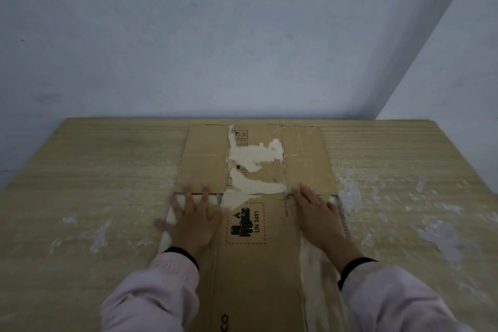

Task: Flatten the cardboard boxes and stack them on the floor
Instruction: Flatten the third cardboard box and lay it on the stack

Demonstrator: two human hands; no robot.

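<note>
A flattened cardboard box lies on a pale wooden table in the lower middle of the frame, running from the far edge of the table, by the wall, down to the bottom edge of the frame between the person's sleeves. The left hand presses palm-down on the box's left side with its fingers spread wide, gripping nothing; it is slightly blurred. The right hand lies flat on the right side, fingers closer together and pointing up the frame, also holding nothing. Between the hands sits a printed warning label with a red hatched border, and above it torn white patches where the surface paper has peeled away. The step in hand looks like pressing the box flat, and it seems close to done; the box is not yet on the floor, which is out of view. The risks from here come mostly from the cardboard itself: the folds may spring back up once the pressure is lifted, so the box would sit badly in a stack. The weakened, torn surface near the middle crease could rip further if it is picked up by one flap. The table top looks smooth, so a hard sideways push could slide the box off the edge.
</note>
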